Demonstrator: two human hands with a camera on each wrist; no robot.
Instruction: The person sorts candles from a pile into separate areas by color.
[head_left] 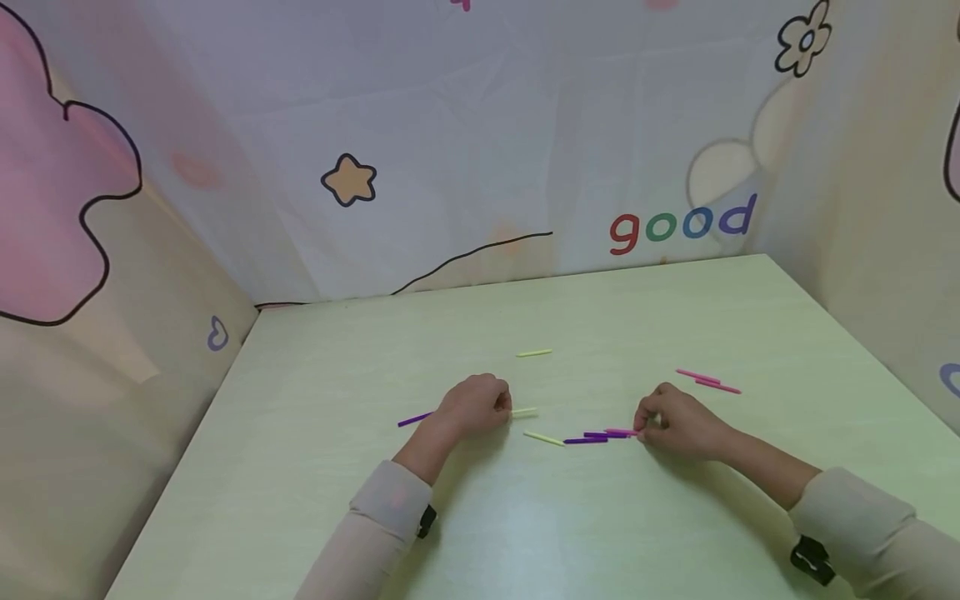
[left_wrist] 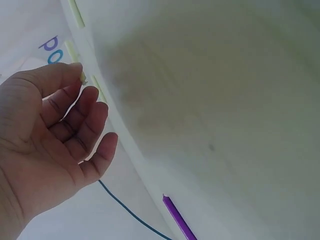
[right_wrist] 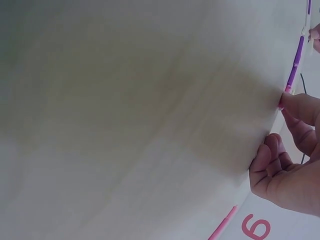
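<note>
Coloured sticks (head_left: 586, 441), thin and straight, lie scattered over the middle and right of a pale table (head_left: 525, 533).

Head view: From where I stand, the left hand (head_left: 474, 404) pinches a yellow-green stick (head_left: 527, 412) near its left end, its free length pointing right. Holding it by the end, I judge, keeps the fingers out of that length's way. A purple stick (head_left: 415, 419) shows beyond the wrist, to the left. The right hand (head_left: 681, 419) pinches the right end of a pink stick (head_left: 618, 432). That stick overlaps purple ones in a shallow line, which a near yellow-green stick (head_left: 543, 438) leads into from the left. The grip from the outer end probably serves to steer the stick along the line without covering it. Apart lie a far yellow-green stick (head_left: 534, 353) and, to the far right, a pink pair (head_left: 697, 377), side by side.

Left wrist view: Thumb and forefinger meet on the stick; the other fingers curl loosely, holding nothing visible. A fingertip pinch appears apt for so slender an item.

Right wrist view: Thumb and forefinger close on the pink end. The remaining fingers bend down at the tabletop, presumably to steady the hand; whether they bear weight, I cannot tell.
</note>
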